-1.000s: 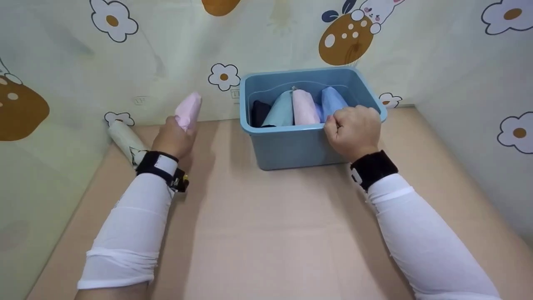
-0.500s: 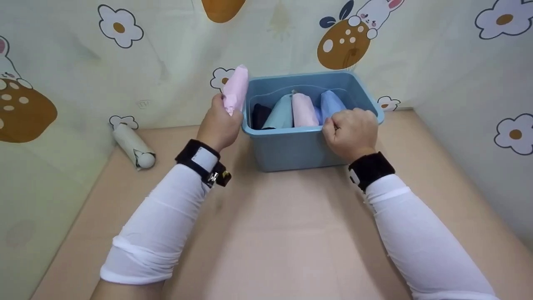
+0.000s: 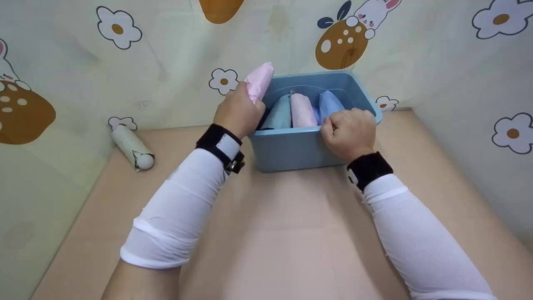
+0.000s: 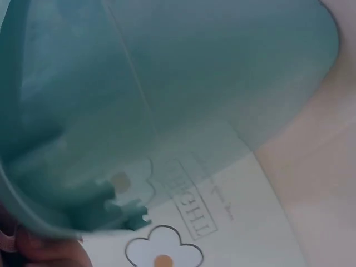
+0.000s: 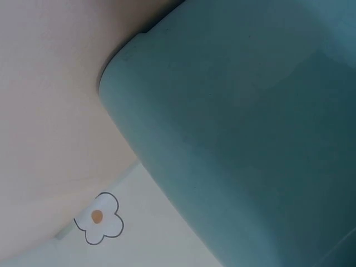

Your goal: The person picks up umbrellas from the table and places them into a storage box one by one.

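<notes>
In the head view my left hand (image 3: 240,110) grips a slim pink bundle (image 3: 260,81), apparently a folded umbrella, which points up and away. That hand is over the left rim of a blue plastic bin (image 3: 291,152). My right hand (image 3: 350,134) has its fingers curled over the bin's front rim near the right corner. Inside the bin lean similar rolls: a teal one (image 3: 280,114), a pink one (image 3: 303,110) and a blue one (image 3: 331,102). A dark item at the left is mostly hidden by my left hand. Fingers (image 4: 53,250) show at the left wrist view's bottom edge.
A pale green roll (image 3: 132,146) with a round white end lies on the table (image 3: 266,233) at the back left. A patterned curtain (image 3: 175,50) hangs close behind the bin and along both sides.
My left hand has carried the pink folded umbrella rightward, from above the table to the bin's left rim. My right hand keeps its hold on the front rim.
</notes>
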`<state>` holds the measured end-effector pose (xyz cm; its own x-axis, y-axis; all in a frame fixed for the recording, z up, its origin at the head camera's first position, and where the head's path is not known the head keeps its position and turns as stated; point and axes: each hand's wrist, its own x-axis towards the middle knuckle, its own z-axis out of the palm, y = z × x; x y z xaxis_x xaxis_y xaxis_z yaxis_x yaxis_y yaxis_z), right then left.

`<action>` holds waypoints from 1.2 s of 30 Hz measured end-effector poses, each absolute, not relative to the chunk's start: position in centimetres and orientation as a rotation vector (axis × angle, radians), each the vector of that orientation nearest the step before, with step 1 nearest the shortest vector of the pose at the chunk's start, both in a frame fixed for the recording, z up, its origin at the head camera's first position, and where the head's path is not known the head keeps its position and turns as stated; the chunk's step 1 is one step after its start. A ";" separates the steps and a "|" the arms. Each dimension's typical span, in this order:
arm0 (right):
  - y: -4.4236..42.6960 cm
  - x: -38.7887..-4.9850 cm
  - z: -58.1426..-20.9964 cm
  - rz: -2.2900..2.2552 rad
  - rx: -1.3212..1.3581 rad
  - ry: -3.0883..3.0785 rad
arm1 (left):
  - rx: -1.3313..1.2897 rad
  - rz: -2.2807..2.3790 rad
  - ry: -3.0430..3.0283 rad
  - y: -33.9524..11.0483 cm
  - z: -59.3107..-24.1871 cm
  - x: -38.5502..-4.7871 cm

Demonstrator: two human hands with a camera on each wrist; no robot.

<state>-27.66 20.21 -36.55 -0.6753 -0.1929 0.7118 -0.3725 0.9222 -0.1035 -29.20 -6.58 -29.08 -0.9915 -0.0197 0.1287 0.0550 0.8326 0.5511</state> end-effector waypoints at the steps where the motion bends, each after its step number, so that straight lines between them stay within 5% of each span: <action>1: 20.2 -27.7 -36.6 0.308 0.400 -2.326 | -0.033 -0.834 -2.891 -6.1 -29.0 -29.3; 36: 20.2 -27.6 -36.5 0.314 0.396 -2.332 | 0.002 -0.291 -3.092 -1.7 -29.2 -29.8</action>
<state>-27.55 20.22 -36.47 -0.6802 -0.1898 0.7080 -0.3701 0.9227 -0.1083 -29.76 -1.67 -29.21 -0.9993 -0.0045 0.0359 0.0023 0.9824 0.1867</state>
